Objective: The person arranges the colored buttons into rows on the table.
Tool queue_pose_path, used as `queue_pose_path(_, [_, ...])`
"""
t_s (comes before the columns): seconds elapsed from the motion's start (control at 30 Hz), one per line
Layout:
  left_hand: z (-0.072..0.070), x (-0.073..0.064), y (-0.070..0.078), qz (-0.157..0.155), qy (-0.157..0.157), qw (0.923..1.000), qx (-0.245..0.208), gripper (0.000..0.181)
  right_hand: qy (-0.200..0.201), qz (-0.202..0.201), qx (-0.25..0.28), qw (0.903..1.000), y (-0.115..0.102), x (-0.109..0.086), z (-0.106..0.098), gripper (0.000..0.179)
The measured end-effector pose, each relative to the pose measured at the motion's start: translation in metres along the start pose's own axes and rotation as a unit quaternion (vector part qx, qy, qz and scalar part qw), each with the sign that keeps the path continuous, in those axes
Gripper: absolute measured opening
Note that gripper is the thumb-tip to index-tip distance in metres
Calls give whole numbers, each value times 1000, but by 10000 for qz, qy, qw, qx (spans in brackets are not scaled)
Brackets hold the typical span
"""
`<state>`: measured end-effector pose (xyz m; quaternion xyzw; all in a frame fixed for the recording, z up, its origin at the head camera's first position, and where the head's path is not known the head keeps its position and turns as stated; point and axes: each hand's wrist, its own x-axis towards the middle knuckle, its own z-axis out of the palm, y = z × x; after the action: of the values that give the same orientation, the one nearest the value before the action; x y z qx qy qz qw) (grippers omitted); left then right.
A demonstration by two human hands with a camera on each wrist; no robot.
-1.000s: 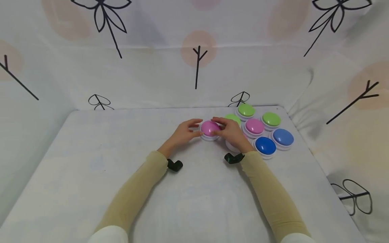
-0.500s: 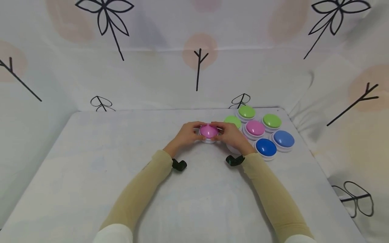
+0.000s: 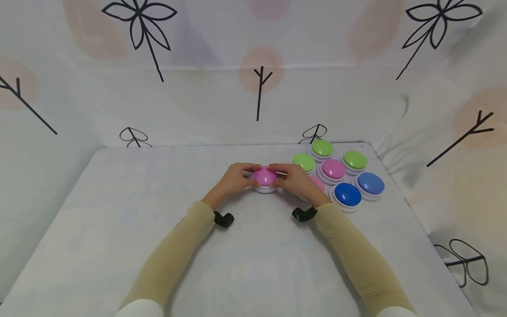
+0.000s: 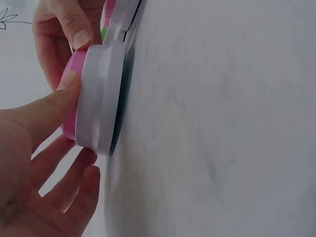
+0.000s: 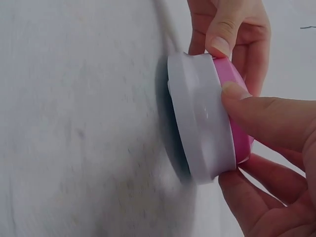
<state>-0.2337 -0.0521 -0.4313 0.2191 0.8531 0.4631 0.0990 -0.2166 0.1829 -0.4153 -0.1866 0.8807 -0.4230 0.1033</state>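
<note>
Pink-and-white button, green buttons, blue buttons, black-flowered white backdrop

Both arms outstretched — left hand and right hand curved toward each other

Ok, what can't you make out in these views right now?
Head view: part of the pale pink button, covered by the right hand.
Left wrist view: the rest of the background button, cut off by the top edge.
Both wrist views: the underside of the held pink button, lost in dark shadow.
</note>
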Motion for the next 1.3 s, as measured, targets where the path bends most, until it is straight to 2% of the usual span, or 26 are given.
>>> queue_pose_path(0.17, [-10, -10, -3, 62, -64, 9999, -94, 52, 35, -135, 231, 9996, -1, 0, 7, 53])
queue_pose_path(0.33, [-20, -24, -7, 65, -17, 9999, 134, 54, 117, -385, 392, 9984, -5, 4, 22, 50])
queue_pose_path(0.6, [-43, -49, -10, -197, 1, 9989, 431, 53, 226, -766, 791, 9937, -23, 12, 48, 49])
queue_pose_path(0.83, [-69, -70, -21, -202, 48, 9978, 635, 54, 407, -820, 830, 9923, -40, 26, 78, 49])
queue_pose_path(1.03, [-89, -93, -34, -343, 161, 9954, 879, 54, 421, -772, 1000, 9911, -59, 36, 107, 48])
queue_pose_path(1.3, [-111, -109, -45, -588, 249, 9926, 1035, 56, 511, -914, 997, 9895, -76, 53, 132, 48])
